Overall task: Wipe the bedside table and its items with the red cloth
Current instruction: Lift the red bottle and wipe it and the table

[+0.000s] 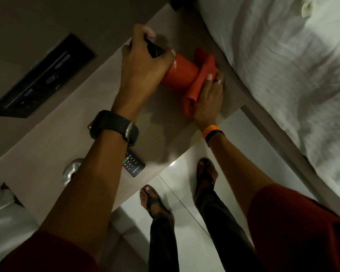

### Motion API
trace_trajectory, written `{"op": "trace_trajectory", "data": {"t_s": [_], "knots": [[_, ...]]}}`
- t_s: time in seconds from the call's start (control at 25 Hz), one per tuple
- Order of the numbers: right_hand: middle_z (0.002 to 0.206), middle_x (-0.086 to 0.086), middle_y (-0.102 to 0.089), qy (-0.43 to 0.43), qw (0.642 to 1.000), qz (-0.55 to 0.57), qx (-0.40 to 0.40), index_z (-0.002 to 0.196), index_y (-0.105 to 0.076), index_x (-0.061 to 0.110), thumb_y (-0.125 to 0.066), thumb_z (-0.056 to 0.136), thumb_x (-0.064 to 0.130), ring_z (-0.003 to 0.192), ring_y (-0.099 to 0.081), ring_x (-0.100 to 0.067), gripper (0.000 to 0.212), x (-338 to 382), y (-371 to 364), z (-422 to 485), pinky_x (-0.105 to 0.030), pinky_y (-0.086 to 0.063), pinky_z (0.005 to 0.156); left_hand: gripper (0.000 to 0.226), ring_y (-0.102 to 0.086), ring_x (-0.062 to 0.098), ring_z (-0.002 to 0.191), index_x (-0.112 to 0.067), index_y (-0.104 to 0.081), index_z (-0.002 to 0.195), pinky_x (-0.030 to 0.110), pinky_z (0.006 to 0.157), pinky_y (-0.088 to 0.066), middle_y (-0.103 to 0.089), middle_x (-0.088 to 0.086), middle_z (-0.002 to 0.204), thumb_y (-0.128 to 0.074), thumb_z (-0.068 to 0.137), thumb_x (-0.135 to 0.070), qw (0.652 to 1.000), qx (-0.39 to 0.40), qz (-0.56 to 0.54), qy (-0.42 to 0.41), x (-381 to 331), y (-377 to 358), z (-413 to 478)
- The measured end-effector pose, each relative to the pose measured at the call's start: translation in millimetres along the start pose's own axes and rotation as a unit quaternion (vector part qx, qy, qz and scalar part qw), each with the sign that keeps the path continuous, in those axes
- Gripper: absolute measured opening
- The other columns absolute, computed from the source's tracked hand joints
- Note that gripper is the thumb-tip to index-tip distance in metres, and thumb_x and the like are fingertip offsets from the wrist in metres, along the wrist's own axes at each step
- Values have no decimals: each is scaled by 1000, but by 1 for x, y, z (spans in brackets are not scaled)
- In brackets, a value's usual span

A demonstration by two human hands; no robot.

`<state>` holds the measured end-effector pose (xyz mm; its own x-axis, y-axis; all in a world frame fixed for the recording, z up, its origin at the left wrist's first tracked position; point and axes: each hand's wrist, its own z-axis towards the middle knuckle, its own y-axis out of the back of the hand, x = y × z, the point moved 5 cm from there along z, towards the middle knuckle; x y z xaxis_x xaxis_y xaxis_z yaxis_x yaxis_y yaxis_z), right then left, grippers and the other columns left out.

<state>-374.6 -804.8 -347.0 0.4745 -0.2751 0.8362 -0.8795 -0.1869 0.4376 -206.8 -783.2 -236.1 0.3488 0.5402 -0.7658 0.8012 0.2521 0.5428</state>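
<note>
My left hand (143,63) grips the dark top end of a red bottle (182,73), which is tilted over the wooden bedside table (98,114). My right hand (209,99) presses the red cloth (199,83) against the bottle's lower end, with the cloth bunched around it and trailing down to the table top. The bottle's base is hidden by the cloth.
A black remote control (133,163) lies near the table's front edge, partly under my left forearm. A shiny metal object (72,170) sits at the table's left. A bed with white sheets (283,65) borders the right side. A dark switch panel (41,79) is on the wall.
</note>
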Motion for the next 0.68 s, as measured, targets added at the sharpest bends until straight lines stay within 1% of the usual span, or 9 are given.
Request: {"op": "trace_trajectory", "data": {"t_s": [0.04, 0.12, 0.24, 0.32, 0.4, 0.48, 0.56, 0.6, 0.68], "knots": [[159, -23, -32, -17, 998, -34, 41, 154, -24, 3, -35, 109, 24, 148, -33, -32, 51, -11, 6, 6, -38, -23, 127, 44, -66, 18, 77, -30, -39, 128, 21, 53, -52, -48, 12, 136, -65, 94, -26, 998, 47, -33, 9, -1, 1, 1], [148, -23, -45, -14, 998, 42, 48, 148, -31, -1, -33, 109, 21, 135, -49, -34, 45, -11, 10, 9, -32, -38, 117, 47, -63, 12, 61, -33, -35, 127, 17, 46, -52, -41, 13, 140, -66, 94, -19, 993, 98, -62, -1, -5, 0, 0], [126, -5, -59, 76, 987, 143, -16, 137, -40, 5, -35, 105, 27, 111, -61, -15, 39, 28, -1, -21, -38, -53, 100, 47, -66, 9, 54, -22, -38, 136, 17, 45, -54, -50, 10, 138, -63, 99, -36, 999, 14, -40, -13, -11, -2, -3], [142, -6, -51, 152, 977, 150, 12, 140, -37, 15, -38, 104, 27, 131, -54, -19, 38, 44, -19, -47, -45, -48, 111, 50, -72, 12, 69, -17, -46, 134, 24, 51, -61, -59, 2, 123, -63, 96, -46, 998, -52, 11, -19, -14, 0, -4], [155, -14, -38, 157, 981, 107, 37, 144, -32, 16, -39, 105, 23, 142, -44, -34, 41, 32, -28, -50, -57, -43, 114, 52, -73, 17, 91, -16, -54, 128, 32, 67, -65, -61, -4, 113, -66, 92, -52, 993, -92, 67, -37, -16, 4, -5], [148, -19, -47, 89, 990, 89, 61, 144, -33, 7, -34, 108, 21, 131, -54, -35, 39, 11, -19, -33, -56, -47, 109, 56, -70, 17, 106, -16, -57, 128, 32, 79, -64, -62, -3, 118, -67, 90, -55, 986, -114, 101, -62, -20, 11, -9], [135, -16, -59, 37, 995, 40, 87, 138, -38, 2, -34, 110, 19, 116, -62, -29, 33, -6, -5, -20, -53, -51, 103, 58, -66, 12, 113, -17, -56, 132, 14, 87, -56, -63, -3, 128, -66, 90, -55, 977, -120, 146, -102, -27, 12, -18], [131, -13, -60, 41, 994, 14, 99, 136, -40, 2, -35, 110, 19, 112, -63, -26, 32, -11, 2, -16, -53, -53, 100, 59, -63, 10, 118, -18, -55, 135, 6, 88, -49, -63, -2, 132, -65, 91, -56, 970, -119, 175, -121, -29, 10, -24], [130, -8, -58, 84, 990, -6, 114, 138, -41, 6, -34, 109, 26, 110, -60, -17, 35, -10, 19, -13, -47, -55, 99, 63, -57, 13, 127, -22, -52, 140, 10, 95, -43, -58, 2, 141, -66, 90, -58, 960, -120, 210, -145, -28, 6, -35]]}}
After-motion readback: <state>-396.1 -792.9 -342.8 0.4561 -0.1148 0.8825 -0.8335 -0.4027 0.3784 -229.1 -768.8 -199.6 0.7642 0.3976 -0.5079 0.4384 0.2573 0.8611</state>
